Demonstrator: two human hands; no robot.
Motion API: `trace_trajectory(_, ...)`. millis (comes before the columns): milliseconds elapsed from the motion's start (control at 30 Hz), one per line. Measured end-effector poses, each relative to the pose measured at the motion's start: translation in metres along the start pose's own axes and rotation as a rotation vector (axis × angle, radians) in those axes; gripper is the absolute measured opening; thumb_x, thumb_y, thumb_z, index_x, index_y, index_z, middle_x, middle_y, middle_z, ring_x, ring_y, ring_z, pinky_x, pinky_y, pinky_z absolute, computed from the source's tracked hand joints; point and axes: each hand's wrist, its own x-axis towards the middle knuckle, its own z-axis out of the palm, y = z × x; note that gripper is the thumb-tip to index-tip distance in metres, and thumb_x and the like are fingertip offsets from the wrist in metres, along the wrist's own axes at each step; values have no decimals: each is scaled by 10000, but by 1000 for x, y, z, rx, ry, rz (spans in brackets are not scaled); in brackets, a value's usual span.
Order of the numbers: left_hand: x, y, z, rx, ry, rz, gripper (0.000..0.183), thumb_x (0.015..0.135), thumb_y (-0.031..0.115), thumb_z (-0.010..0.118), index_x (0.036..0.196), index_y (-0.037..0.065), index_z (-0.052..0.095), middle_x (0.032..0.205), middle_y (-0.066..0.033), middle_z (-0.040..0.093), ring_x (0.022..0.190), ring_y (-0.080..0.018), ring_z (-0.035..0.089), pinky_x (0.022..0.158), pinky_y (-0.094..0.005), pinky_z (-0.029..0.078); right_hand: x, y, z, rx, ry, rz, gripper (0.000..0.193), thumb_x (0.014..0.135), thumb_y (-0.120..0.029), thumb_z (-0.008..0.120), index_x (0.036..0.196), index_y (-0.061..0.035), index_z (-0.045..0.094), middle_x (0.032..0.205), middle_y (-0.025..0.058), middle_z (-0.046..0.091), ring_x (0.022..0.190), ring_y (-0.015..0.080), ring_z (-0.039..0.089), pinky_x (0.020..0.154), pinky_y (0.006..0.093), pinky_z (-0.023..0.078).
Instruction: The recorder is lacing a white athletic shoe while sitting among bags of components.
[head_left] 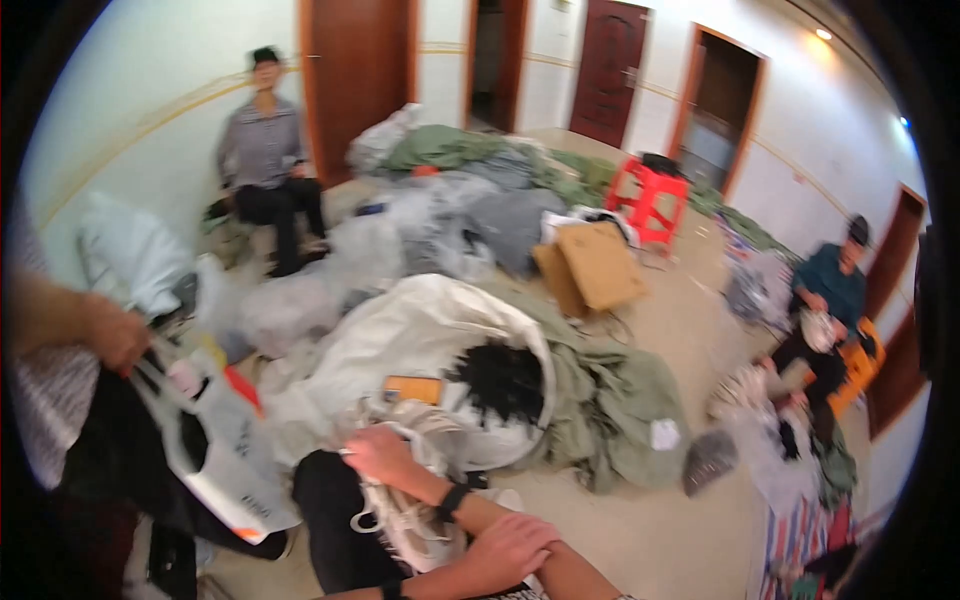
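Presently, the white sack (430, 310) serves as the reference for all positions. The beige lace-up shoe (405, 530) lies on the person's side of the sack, just beside the black-trousered leg (325, 515). A second pale item (440, 440), apparently another shoe, sits between the beige shoe and the near rim of the sack.

Right hand (385, 460): positioned at the upper part of the beige shoe, just short of the sack's near edge. The fingers are curled and appear to pinch a small white part, possibly a lace end; blur prevents confirmation. Left hand (512, 548): laid across the right forearm, farther from the sack than the right hand. Its fingers rest flat, close together, and grip nothing visible.

Progress status: the shoe is within reach and under the right hand. A white lace loop (365, 520) hangs free at the shoe's side, farther from the sack than the right hand. Judged from this loop, handling of the shoe appears incomplete. Whether the remaining lacing is finished cannot be determined, since the right hand covers part of it. A heap of black pieces (500, 380) lies inside the sack, with an orange flat object (412, 388) beside it; neither is in contact with a hand. Their count cannot be determined.
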Motion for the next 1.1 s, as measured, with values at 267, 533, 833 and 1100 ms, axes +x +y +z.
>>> trace_trajectory(267, -13, -6, -32, 10, 52, 25, 189, 741, 21, 554, 926, 29, 588, 871, -135, 588, 845, -295, 568, 754, -385, 463, -12, -18, -31, -195, -151, -166, 268, 693, -192, 639, 941, -103, 592, 731, 32, 581, 750, 207, 566, 680, 355, 409)
trace_trajectory(533, -83, -44, -98, 211, 225, -188, 270, 709, -11, 576, 974, 31, 606, 780, -95, 609, 689, -263, 609, 622, -329, 506, 17, 30, -169, 1269, 345, 551, 317, 699, -40, 657, 1010, -7, 600, 810, 93, 643, 685, 166, 609, 652, 266, 479)
trace_trajectory(833, -107, -81, -95, 545, 84, -331, 393, 720, 123, 634, 1082, 17, 520, 1036, -124, 563, 969, -271, 555, 842, -355, 447, -60, -20, -99, -21, -189, -31, 337, 629, -196, 710, 936, -88, 626, 964, 27, 584, 924, 195, 543, 782, 356, 383)
trace_trajectory(1100, -113, -83, -98, 653, -19, -245, 403, 716, 120, 639, 1075, -5, 507, 1027, -130, 567, 927, -256, 565, 833, -347, 450, -61, -9, -83, 23, -67, -41, 227, 646, -142, 701, 860, -102, 636, 867, 8, 585, 814, 184, 546, 712, 330, 360)
